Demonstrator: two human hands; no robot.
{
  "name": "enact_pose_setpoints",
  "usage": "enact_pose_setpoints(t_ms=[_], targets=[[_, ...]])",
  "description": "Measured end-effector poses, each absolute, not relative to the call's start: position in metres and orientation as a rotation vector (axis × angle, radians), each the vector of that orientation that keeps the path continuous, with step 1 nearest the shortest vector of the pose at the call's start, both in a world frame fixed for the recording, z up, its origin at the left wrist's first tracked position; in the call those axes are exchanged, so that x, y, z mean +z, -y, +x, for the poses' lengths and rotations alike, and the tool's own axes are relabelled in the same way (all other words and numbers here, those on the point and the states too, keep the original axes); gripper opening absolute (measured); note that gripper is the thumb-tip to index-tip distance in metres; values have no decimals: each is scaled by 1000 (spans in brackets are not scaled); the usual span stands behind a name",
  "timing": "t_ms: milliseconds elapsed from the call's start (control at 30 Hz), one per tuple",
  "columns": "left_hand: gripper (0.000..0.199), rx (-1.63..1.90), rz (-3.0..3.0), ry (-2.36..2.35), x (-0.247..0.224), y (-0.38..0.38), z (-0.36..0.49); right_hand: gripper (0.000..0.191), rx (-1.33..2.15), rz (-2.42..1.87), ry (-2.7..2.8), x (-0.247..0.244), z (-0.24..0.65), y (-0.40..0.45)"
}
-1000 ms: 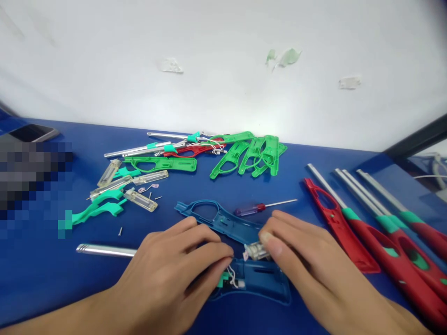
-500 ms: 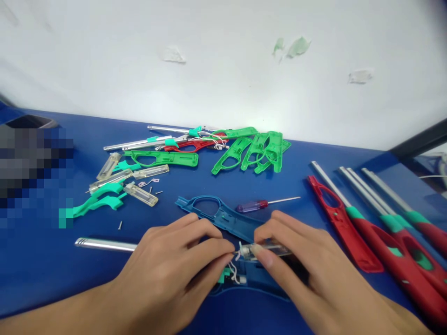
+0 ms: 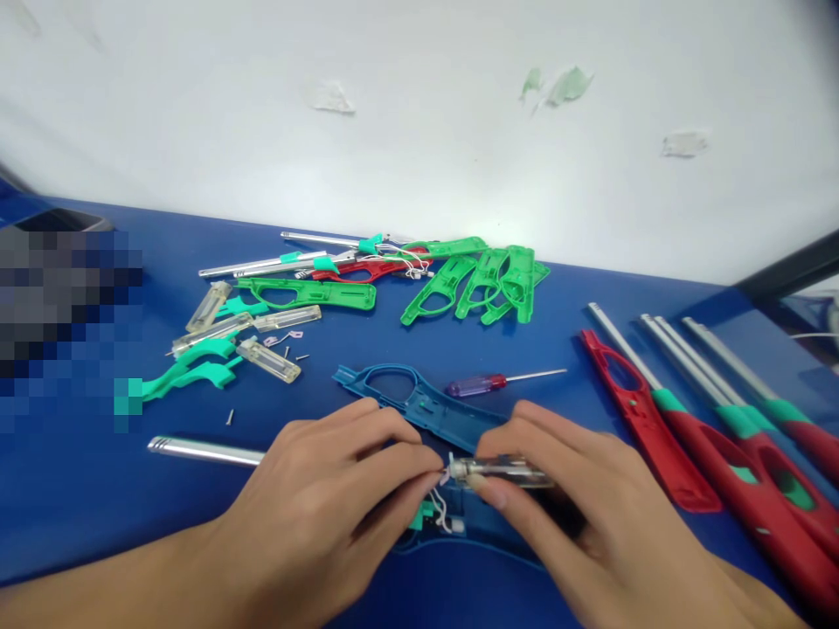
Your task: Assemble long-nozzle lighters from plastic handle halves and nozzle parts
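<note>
My right hand (image 3: 577, 498) pinches a clear lighter tank (image 3: 511, 470) between thumb and fingers, its valve end facing left. The fingertips of my left hand (image 3: 341, 498) are pressed together at a small pinkish piece by that valve; what they hold is mostly hidden. Beneath both hands lies a blue handle half (image 3: 485, 520) with white wires (image 3: 440, 507) and a green part inside. A metal tube (image 3: 203, 451) sticks out left from under my left hand. Just beyond the hands rests another blue handle half (image 3: 433, 411).
A screwdriver (image 3: 478, 384) lies behind my right hand. Red lighters (image 3: 727, 450) and a red shell (image 3: 648, 428) are at the right. Green shells (image 3: 481, 284), clear tanks (image 3: 268, 360), teal triggers (image 3: 210, 362) and a screw (image 3: 229, 417) lie farther back and left.
The clear tank has tilted slightly in my right hand, showing more of its body. The whole view has shifted a little; both hands keep nearly the same places.
</note>
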State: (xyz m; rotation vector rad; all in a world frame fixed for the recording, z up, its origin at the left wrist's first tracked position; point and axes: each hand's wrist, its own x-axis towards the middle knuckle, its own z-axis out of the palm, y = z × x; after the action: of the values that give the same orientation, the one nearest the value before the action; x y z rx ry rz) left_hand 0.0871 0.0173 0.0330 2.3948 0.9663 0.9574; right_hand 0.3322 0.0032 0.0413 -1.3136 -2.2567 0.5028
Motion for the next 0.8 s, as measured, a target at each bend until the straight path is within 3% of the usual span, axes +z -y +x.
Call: enact_pose_setpoints(t_ms=[800], targets=[[19, 951, 2355, -977, 36, -16, 89, 14, 521, -1271, 2190, 49, 329, -3]])
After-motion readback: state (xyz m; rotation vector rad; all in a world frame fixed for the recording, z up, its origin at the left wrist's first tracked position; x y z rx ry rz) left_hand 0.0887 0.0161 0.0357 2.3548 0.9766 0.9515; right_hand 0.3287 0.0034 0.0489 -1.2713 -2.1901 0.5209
